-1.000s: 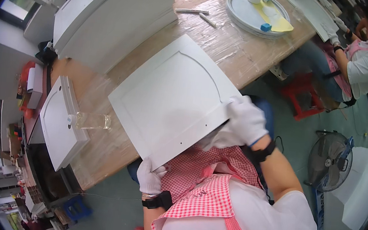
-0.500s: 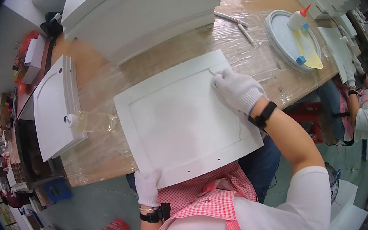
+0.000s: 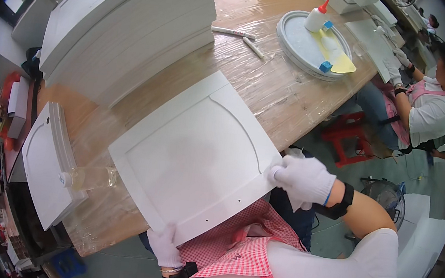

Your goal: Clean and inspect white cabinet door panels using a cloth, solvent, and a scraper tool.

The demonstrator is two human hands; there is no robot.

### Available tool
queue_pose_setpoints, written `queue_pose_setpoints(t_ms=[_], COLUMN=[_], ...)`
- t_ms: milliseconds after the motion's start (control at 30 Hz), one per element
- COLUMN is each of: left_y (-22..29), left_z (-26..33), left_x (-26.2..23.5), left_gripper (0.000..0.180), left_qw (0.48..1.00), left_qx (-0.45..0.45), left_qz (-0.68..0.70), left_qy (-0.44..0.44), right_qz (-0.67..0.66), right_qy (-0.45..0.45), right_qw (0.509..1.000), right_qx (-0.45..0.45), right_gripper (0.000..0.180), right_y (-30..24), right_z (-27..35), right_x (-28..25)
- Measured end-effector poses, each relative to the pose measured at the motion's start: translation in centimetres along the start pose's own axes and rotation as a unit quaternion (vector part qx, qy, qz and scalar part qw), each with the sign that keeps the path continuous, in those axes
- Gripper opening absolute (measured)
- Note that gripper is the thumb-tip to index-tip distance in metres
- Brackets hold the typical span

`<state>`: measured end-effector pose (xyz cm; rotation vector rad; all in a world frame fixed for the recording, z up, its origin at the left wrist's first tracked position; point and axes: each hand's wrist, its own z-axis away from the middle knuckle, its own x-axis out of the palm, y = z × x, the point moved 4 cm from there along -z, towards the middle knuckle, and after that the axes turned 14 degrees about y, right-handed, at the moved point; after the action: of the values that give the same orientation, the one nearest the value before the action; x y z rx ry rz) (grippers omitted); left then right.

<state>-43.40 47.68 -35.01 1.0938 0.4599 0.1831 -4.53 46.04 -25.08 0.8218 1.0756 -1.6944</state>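
Hand, left, white-gloved, grips near corner of white rectangular recessed panel, which I see over the edge of brown plastic-wrapped table. White-gloved right hand curled at panel's right corner; I can't tell whether it's gripping. Farther: tall white board stack.

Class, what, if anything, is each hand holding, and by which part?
Left hand: the white panel, by its lowest corner in view. Right hand: at the panel's right corner; gripping or merely touching, unclear.
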Motion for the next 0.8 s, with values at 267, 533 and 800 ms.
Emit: queue_pose_setpoints(t_ms=[267, 533, 800], left_y=[-1.6, -1.6, 0.5], left_z=[-0.4, -0.1, 0.6], left_x=[-0.8, 0.3, -1.0], left_gripper=[0.048, 0.046, 0.053], left_qw=[0.999, 0.997, 0.972], left_qx=[-0.004, 0.013, -0.001], left_qz=[0.031, -0.062, -0.233], left_qy=[-0.013, -0.036, -0.024], right_qz=[-0.092, 0.059, -0.056], right_qy=[0.606, 0.465, 0.568], right_qw=[0.787, 0.877, 0.82], right_qx=[-0.068, 0.109, 0.032], right_gripper=[0.028, 0.032, 0.03], right_y=[3.9, 9.8, 15.0], right_z=[-3.0, -13.7, -4.6], right_x=[-14.8, -6.3, -5.1])
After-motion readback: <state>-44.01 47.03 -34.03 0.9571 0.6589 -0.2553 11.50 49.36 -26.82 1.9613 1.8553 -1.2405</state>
